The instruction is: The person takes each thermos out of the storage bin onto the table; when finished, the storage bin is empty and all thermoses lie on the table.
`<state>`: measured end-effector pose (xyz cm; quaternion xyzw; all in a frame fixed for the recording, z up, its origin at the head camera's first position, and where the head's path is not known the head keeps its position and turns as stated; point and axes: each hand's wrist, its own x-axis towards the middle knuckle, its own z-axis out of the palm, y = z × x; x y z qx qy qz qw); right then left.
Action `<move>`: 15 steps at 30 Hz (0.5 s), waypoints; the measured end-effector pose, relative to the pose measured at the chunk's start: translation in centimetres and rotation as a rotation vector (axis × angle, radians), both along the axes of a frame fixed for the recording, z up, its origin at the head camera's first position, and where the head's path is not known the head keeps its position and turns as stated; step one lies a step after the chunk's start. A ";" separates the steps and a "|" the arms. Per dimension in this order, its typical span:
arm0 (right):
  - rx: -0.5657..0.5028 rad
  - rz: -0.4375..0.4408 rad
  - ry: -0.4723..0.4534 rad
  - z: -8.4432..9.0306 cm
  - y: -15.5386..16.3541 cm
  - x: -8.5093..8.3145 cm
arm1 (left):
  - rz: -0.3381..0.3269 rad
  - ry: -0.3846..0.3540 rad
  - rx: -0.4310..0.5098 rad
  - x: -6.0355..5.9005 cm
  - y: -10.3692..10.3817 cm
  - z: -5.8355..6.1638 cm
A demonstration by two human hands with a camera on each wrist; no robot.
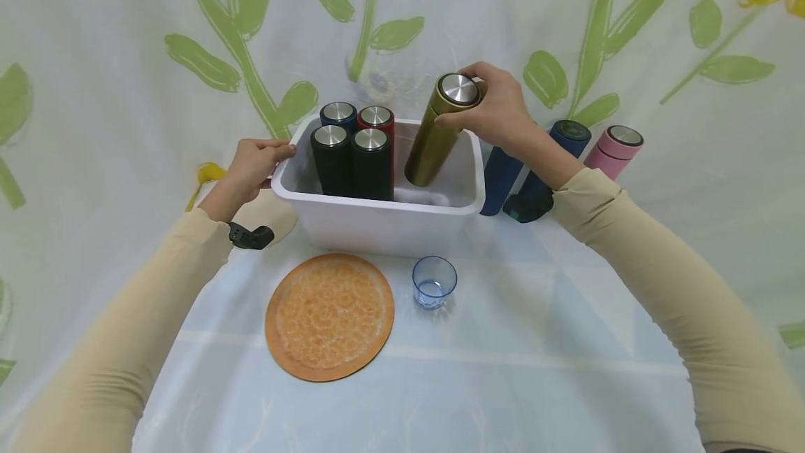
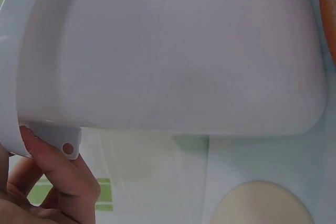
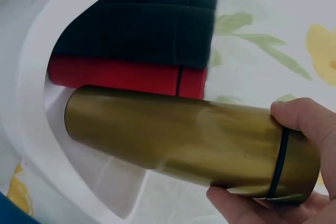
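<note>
My right hand (image 1: 497, 107) grips a gold thermos flask (image 1: 430, 142) near its silver lid. The flask is tilted, its lower end inside the right part of a white plastic tub (image 1: 383, 226). Standing upright in the tub's left part are two black flasks (image 1: 332, 163), a red flask (image 1: 385, 117) and a dark blue flask (image 1: 338, 112). On the tub's left rim, my left hand (image 1: 254, 163) holds the edge; the left wrist view shows its fingers (image 2: 58, 169) curled at the rim's tab. In the right wrist view the gold flask (image 3: 173, 140) lies beside the red one (image 3: 121, 74).
Right of the tub stand two blue flasks (image 1: 501, 177) and a pink flask (image 1: 616, 145), partly behind my right arm. In front are a round orange-brown mat (image 1: 330, 317) and a clear blue glass (image 1: 434, 282). A beige round object (image 1: 267, 215) lies beside my left wrist.
</note>
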<state>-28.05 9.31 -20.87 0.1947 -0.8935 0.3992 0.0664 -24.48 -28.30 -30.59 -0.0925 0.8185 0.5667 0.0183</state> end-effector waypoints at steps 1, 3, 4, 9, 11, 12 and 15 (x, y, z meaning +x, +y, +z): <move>-0.019 -0.004 -0.001 0.1 0.2 0.2 | -0.002 0.000 0.002 0.0 0.0 0.0; -0.048 -0.013 0.002 0.2 0.7 0.6 | -0.003 0.001 0.003 0.0 0.1 0.0; -0.061 -0.014 0.005 0.2 0.9 0.8 | -0.003 0.003 0.001 0.0 0.1 0.0; -0.106 -0.010 0.028 0.5 1.6 1.4 | 0.003 -0.004 0.003 0.0 0.1 0.0; -0.115 -0.004 0.034 0.7 1.8 1.6 | 0.004 -0.007 0.002 -0.1 0.1 0.0; -0.118 -0.002 0.036 0.7 2.0 1.7 | 0.005 -0.007 0.001 -0.1 0.0 0.0; -0.117 -0.004 0.043 0.9 2.3 2.0 | 0.002 -0.007 0.004 -0.2 0.0 0.0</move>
